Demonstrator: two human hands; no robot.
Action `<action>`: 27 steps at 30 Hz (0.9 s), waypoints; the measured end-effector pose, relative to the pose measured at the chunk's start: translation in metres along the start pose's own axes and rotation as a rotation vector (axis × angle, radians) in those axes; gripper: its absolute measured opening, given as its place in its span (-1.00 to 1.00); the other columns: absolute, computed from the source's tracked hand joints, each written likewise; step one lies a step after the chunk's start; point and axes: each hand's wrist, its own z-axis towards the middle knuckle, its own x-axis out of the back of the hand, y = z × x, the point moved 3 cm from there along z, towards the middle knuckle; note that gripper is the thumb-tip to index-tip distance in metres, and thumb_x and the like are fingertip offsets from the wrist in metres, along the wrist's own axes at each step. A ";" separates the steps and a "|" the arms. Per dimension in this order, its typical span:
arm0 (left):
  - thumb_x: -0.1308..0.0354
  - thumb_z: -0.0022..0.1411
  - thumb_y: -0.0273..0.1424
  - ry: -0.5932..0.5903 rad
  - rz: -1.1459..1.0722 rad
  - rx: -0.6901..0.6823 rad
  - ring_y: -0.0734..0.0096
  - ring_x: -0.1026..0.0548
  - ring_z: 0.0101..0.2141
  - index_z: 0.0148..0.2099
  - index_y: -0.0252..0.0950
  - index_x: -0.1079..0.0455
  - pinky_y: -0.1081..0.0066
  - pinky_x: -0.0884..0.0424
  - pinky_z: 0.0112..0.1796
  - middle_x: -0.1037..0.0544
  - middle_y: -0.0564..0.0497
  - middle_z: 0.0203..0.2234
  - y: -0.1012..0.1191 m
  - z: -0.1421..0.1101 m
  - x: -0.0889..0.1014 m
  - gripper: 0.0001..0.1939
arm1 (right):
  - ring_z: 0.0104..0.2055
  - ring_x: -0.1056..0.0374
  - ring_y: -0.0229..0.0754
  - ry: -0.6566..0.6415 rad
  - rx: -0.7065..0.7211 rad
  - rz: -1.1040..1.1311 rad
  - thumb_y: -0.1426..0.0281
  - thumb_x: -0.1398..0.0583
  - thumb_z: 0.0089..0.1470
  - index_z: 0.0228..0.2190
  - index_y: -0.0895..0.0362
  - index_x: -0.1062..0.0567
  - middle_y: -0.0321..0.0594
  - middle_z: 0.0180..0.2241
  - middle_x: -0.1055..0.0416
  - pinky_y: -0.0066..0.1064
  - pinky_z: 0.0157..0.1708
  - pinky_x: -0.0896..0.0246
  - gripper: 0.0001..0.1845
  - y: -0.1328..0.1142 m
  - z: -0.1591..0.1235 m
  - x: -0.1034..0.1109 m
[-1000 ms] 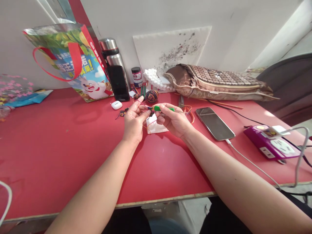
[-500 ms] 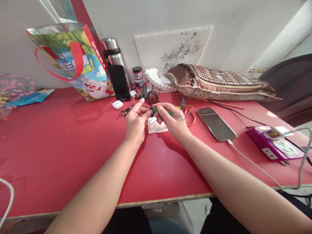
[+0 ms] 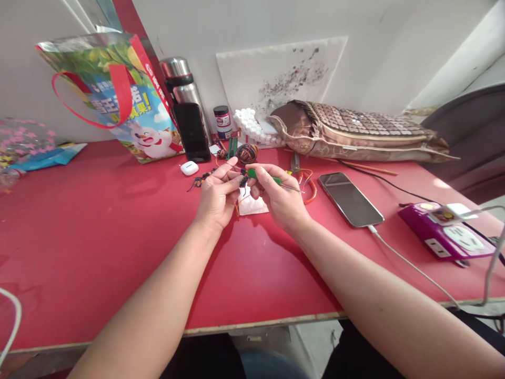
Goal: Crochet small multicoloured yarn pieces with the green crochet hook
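Between thumb and fingers, my left hand [image 3: 216, 199] pinches a small dark multicoloured crochet piece [image 3: 243, 180]. A strand of yarn runs over its raised index finger. My right hand [image 3: 284, 202] is closed around a crochet hook with a green handle [image 3: 273, 180]; a metal end sticks out to the right, and the end at the crochet piece is hidden. Just beyond the hands lies a ball of multicoloured yarn [image 3: 247, 153]. More knotted multicoloured yarn [image 3: 200, 181] shows left of my left hand. Beneath both hands is a white flat item [image 3: 252, 205] with an orange strand across it.
Orange-handled pliers [image 3: 311, 192] lie right of my right hand, near a charging phone [image 3: 350, 199] and a purple power strip [image 3: 444, 231]. Behind stand a second phone [image 3: 192, 132], a steel flask [image 3: 185, 89], a jar [image 3: 223, 123], a shopping bag [image 3: 114, 100] and a brown cushion [image 3: 355, 131]. A white earbud case [image 3: 189, 168] sits left.
My hands have moved slightly apart, the left one a little to the left. The crochet hook has tilted a little and still sits in my right hand. The view has shifted slightly.
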 end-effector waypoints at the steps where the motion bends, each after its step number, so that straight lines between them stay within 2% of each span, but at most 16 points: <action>1: -0.45 0.02 -0.72 -0.004 0.009 -0.014 0.58 -0.48 -0.52 -0.08 -0.39 -0.65 0.58 -0.30 -0.49 -0.56 0.09 -0.54 0.001 0.000 0.001 -0.61 | -0.47 -0.31 -0.33 0.002 -0.005 -0.015 0.04 -0.54 0.03 -0.25 0.07 -0.73 -0.35 -0.45 -0.52 -0.37 -0.38 -0.26 -0.60 -0.001 0.000 0.001; 8: -0.48 -0.01 -0.74 0.020 -0.004 -0.033 0.65 -0.38 -0.58 -0.13 -0.36 -0.69 0.60 -0.20 -0.57 -0.53 0.12 -0.55 0.004 0.001 0.003 -0.63 | -0.47 -0.28 -0.32 -0.003 -0.014 -0.033 0.05 -0.54 0.03 -0.26 0.06 -0.73 -0.33 -0.46 -0.50 -0.35 -0.40 -0.20 -0.62 -0.006 -0.001 0.003; 13: -0.47 -0.01 -0.75 0.024 -0.018 -0.021 0.65 -0.38 -0.57 -0.14 -0.34 -0.69 0.60 -0.22 -0.56 -0.50 0.14 -0.56 0.005 0.000 0.001 -0.63 | -0.47 -0.26 -0.32 -0.008 -0.029 -0.054 0.07 -0.52 0.06 -0.27 0.05 -0.74 -0.33 -0.45 -0.48 -0.32 -0.38 -0.21 -0.66 -0.008 -0.001 0.005; 19: -0.45 -0.01 -0.76 0.038 -0.017 -0.014 0.68 -0.34 -0.59 -0.15 -0.37 -0.69 0.60 -0.14 -0.58 -0.50 0.13 -0.57 0.007 0.000 0.001 -0.64 | -0.48 -0.24 -0.32 -0.009 -0.029 -0.051 0.09 -0.52 0.06 -0.28 0.06 -0.76 -0.31 -0.46 -0.49 -0.32 -0.39 -0.18 -0.69 -0.010 -0.001 0.007; 27: -0.48 -0.03 -0.73 0.036 0.014 -0.038 0.67 -0.31 -0.59 -0.14 -0.37 -0.70 0.57 -0.09 -0.58 -0.51 0.12 -0.57 0.009 0.001 0.002 -0.63 | -0.49 -0.23 -0.30 0.008 -0.021 -0.102 0.04 -0.53 0.03 -0.30 0.06 -0.76 -0.31 -0.48 -0.48 -0.31 -0.42 -0.15 -0.64 -0.013 0.001 0.011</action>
